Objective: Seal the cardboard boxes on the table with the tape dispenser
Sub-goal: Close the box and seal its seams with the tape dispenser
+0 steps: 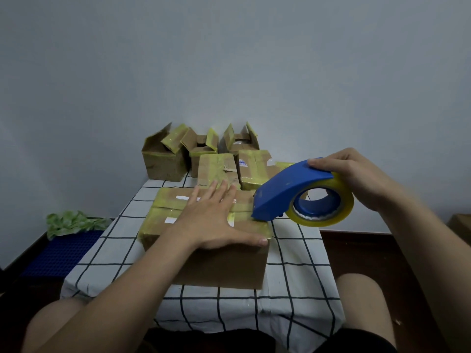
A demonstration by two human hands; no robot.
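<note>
A closed cardboard box (224, 266) with yellowish tape along its top sits in the middle of the table. My left hand (216, 220) lies flat on its lid, fingers straight, thumb at the front right corner. My right hand (356, 177) grips a blue tape dispenser (288, 189) holding a roll of clear yellowish tape (328, 220). The dispenser's nose touches the box top at its right edge, beside my left hand.
Behind stand two closed taped boxes (216, 169) (254, 169) and, against the wall, three boxes with open flaps (163, 159). The table carries a white cloth with a black grid (293, 276). A green rag (71, 222) and a blue mat (61, 253) lie on the floor at left.
</note>
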